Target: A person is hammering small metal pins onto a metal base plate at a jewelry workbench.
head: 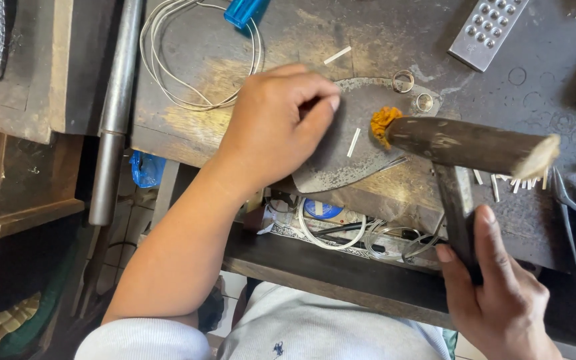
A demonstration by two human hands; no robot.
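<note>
At a cluttered bench (288,40), the person's right hand (501,300) kept its grip clamped on the handle of a mallet (465,143), whose rounded head hung just above a small silver strip (353,142) lying on a worn steel plate (341,167). The left hand (278,123) rested on that plate just left of the strip, fingers curled together; whether they pinched anything could not be made out. Two rings (413,91) lay beyond the mallet head. The mallet handle hid part of the bench edge.
</note>
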